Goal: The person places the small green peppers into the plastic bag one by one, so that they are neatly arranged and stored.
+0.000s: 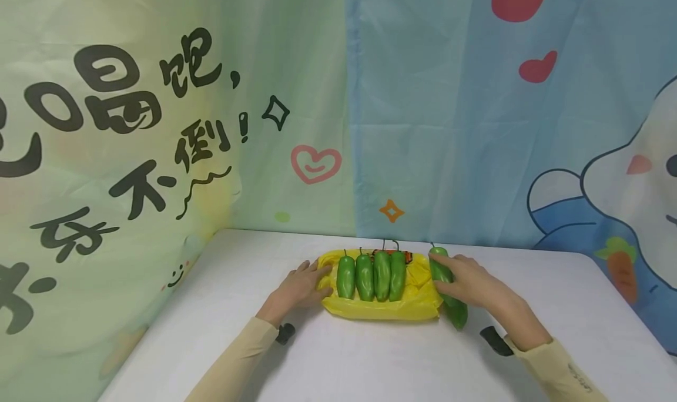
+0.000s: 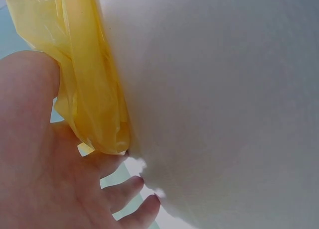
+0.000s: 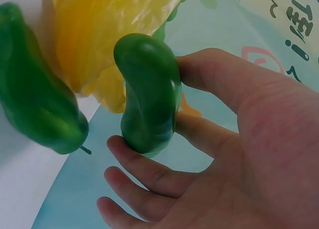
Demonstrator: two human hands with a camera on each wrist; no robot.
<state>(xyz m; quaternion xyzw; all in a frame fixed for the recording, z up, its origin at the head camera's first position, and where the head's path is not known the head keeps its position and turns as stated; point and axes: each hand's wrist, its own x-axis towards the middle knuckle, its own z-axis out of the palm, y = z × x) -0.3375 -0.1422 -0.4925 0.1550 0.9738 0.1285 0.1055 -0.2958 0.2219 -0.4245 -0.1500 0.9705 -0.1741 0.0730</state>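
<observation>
A yellow plastic bag (image 1: 381, 311) lies on the white table, its edges bunched up around several green peppers (image 1: 346, 277) set side by side with their stems pointing away. At its left end, my left hand (image 1: 298, 287) holds the bag's rim, thumb and fingers about the yellow plastic (image 2: 94, 89). Just right of the bag, my right hand (image 1: 471, 280) pinches a green pepper (image 3: 149, 89) between thumb and fingers. Another green pepper (image 1: 456, 314) lies on the table just below that hand, close to the bag's right edge.
An orange and black printed patch (image 1: 406, 256) shows on the bag behind the peppers. The white table (image 1: 370, 361) ends against a printed cloth backdrop (image 1: 449, 126), which also hangs along the left. Dark wrist devices (image 1: 496, 340) sit under both wrists.
</observation>
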